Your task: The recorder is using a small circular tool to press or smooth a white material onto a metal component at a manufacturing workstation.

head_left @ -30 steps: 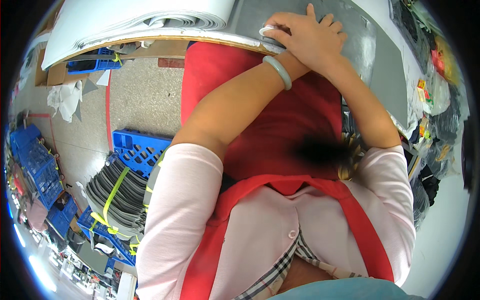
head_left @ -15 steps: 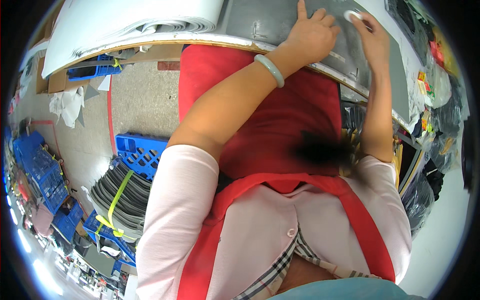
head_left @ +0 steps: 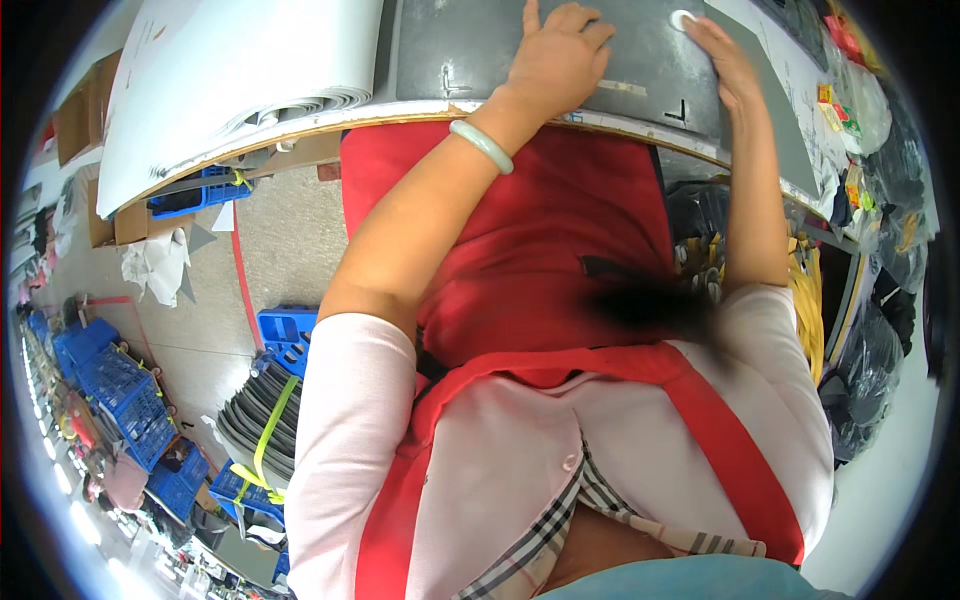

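Note:
My left hand (head_left: 562, 58) lies on a dark grey flat sheet (head_left: 430, 45) on the table, its fingers apart and nothing in them. Around that wrist sits a pale green bangle (head_left: 482, 147). At the sheet's right part, my right hand (head_left: 728, 62) pinches a small white round piece (head_left: 683, 20) between its fingertips. The white piece is at the sheet's surface; whether it touches cannot be made out. L-shaped marks show near the sheet's near edge, one left of my left hand and one beside my right wrist. The far part of the sheet is cut off by the picture's top.
Thick layered white sheeting (head_left: 250, 60) with a curled edge covers the table's left. Clear plastic bags (head_left: 865, 400) hang at the right. Down at the left stand blue crates (head_left: 125, 400) and a strapped stack of dark sheets (head_left: 255, 415). A cardboard box (head_left: 88, 105) stands far left.
The whole view has shifted, so the table and both hands appear further left. My right hand's fingers are straighter, still on the white round piece. My left hand stays on the sheet.

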